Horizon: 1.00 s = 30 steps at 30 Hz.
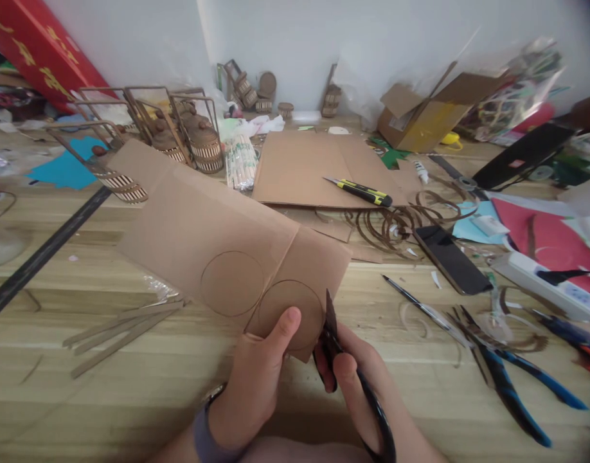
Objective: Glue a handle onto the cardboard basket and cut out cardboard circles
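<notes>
My left hand (268,357) grips the near edge of a brown cardboard piece (218,218), thumb on top, fingers hidden underneath. Two circles are drawn on the cardboard, side by side, and my thumb lies over the right one. Black-handled scissors (331,334) are in my right hand (367,379), its thumb and fingers around the handles. Their blades meet the cardboard's right edge, beside the right circle. A band with a watch is on my left wrist.
Behind the cardboard, a utility knife (362,191) lies on a larger cardboard sheet (295,161). Rightward are a phone (452,257), a pen (415,302) and blue-handled pliers (511,379). Small bamboo baskets (205,145) stand back left; cardboard strips (126,331) lie at left.
</notes>
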Tool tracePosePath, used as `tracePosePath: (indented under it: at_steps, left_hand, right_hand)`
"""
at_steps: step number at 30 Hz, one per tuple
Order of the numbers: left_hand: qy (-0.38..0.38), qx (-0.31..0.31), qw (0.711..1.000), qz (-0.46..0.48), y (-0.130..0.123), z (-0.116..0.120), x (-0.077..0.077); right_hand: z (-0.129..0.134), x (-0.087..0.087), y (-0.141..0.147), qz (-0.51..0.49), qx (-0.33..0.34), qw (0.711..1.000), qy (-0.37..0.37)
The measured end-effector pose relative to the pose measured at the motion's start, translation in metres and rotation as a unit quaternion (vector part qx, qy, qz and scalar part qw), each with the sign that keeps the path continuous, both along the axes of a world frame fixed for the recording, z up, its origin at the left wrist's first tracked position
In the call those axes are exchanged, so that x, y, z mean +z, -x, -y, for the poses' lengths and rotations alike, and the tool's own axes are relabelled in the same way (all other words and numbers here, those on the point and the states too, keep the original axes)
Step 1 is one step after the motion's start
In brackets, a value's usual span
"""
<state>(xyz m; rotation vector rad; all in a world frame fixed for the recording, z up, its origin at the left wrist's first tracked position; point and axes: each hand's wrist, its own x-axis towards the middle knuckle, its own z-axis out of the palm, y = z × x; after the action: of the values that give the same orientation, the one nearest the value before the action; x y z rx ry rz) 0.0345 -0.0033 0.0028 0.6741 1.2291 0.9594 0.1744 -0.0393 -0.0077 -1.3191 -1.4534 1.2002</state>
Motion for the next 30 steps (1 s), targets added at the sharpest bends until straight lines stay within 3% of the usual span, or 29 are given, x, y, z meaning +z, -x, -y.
tracePosePath:
  at_steps: [15,24,30]
  left_hand:
    - [-0.012,0.037,0.999,0.023,-0.001,-0.003,0.005]
    - [-0.015,0.042,0.999,0.029,0.001,-0.001,-0.004]
    - [0.002,0.03,1.0,0.009,0.001,-0.003,0.01]
  right_hand:
    - [0.005,-0.004,-0.004,0.036,-0.022,0.999,0.013]
    - [0.007,-0.002,-0.003,0.058,-0.02,0.998,0.034]
    - [0.009,-0.004,-0.005,0.052,-0.019,0.998,0.042]
